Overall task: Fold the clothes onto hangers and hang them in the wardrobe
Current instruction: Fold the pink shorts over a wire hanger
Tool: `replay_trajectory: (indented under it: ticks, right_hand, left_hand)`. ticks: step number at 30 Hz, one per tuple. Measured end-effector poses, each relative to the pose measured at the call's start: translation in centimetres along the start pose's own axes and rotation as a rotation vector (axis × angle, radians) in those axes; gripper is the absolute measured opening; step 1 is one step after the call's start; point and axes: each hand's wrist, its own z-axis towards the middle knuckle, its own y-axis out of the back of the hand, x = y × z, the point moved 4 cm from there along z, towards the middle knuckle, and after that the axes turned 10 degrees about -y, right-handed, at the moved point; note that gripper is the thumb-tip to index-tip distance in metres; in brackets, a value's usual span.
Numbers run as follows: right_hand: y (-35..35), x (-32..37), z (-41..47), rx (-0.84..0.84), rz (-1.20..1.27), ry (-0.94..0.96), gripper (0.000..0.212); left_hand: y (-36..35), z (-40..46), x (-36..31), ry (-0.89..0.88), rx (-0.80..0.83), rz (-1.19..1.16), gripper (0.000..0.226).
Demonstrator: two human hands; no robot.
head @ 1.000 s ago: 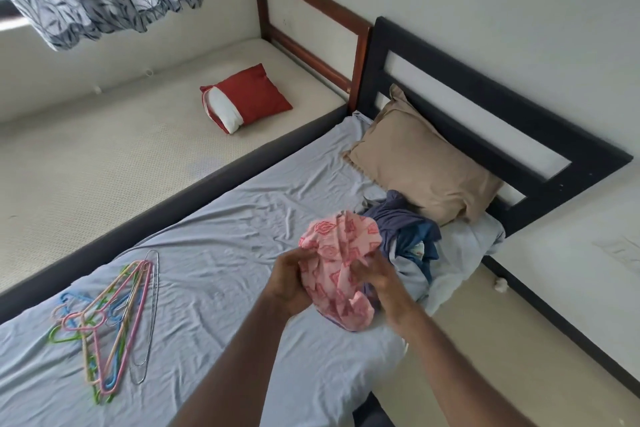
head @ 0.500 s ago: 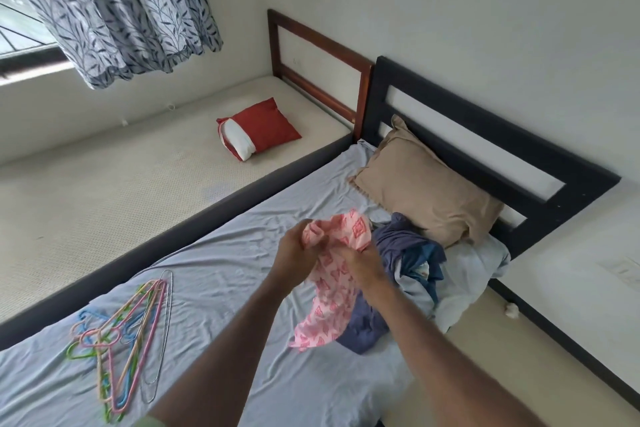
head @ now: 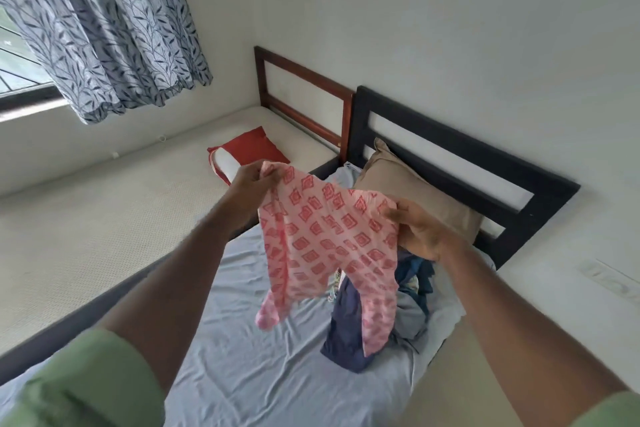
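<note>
A small pair of pink trousers (head: pixel 325 239) with a red square print hangs spread in the air above the bed. My left hand (head: pixel 247 184) pinches one end of its top edge. My right hand (head: pixel 419 232) grips the other end. The two legs dangle down over the sheet. Below and behind them a pile of dark blue and grey clothes (head: pixel 398 308) lies on the bed, partly hidden by the trousers. The hangers and the wardrobe are out of view.
The bed with a pale blue sheet (head: pixel 263 350) has a black headboard (head: pixel 485 163) and a tan pillow (head: pixel 408 191). A second bed (head: pixel 86 218) on the left holds a red cushion (head: pixel 249 151). A patterned curtain (head: pixel 104 28) hangs at top left.
Both hands have lifted the pink garment off the pile, moved apart and spread it open. The view has tilted up, and the hangers on the sheet have left the frame.
</note>
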Motion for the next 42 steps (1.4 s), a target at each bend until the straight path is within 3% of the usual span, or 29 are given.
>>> replay_trajectory:
  ticks: [2, 5, 8, 13, 19, 22, 26, 30, 35, 42]
  right_hand:
    - [0.8, 0.8, -0.2, -0.093, -0.043, 0.009, 0.037]
    - [1.6, 3.1, -0.8, -0.365, -0.337, 0.082, 0.022]
    - [1.2, 5.1, -1.3, -0.475, -0.506, 0.170, 0.024]
    - [-0.3, 5.8, -2.1, -0.482, -0.515, 0.269, 0.036]
    - [-2.4, 2.8, -1.9, -0.442, -0.406, 0.175, 0.022]
    - [-2.6, 1.8, -1.7, -0.467, -0.293, 0.144, 0.009]
    - [-1.7, 1.4, -1.7, -0.477, -0.075, 0.132, 0.010]
    - [1.5, 1.7, -0.6, -0.518, 0.013, 0.110, 0.012]
    - [7.3, 1.5, 2.2, -0.667, -0.080, 0.026, 0.011]
    - [17.1, 2.9, 5.5, -0.872, -0.047, 0.027, 0.016]
  left_hand:
    - [0.8, 0.4, -1.5, -0.033, 0.024, 0.076, 0.023]
    - [1.5, 0.5, -3.2, -0.074, 0.064, 0.231, 0.020]
    - [2.5, 0.4, -3.8, -0.093, 0.052, 0.369, 0.015]
    - [4.3, -0.1, -3.7, -0.153, 0.151, 0.680, 0.008]
    - [5.8, -0.6, -1.2, -0.227, 0.182, 0.884, 0.011]
    - [5.6, -1.1, -1.0, -0.165, 0.301, 0.828, 0.011]
    - [6.1, 0.5, -1.1, 0.003, 0.371, 0.500, 0.008]
    - [4.2, 4.2, -1.3, 0.058, 0.303, 0.264, 0.011]
    - [-0.9, 9.9, 0.9, -0.007, 0.189, 0.514, 0.011]
    - [-10.4, 19.1, 2.9, -0.079, 0.066, 0.609, 0.019]
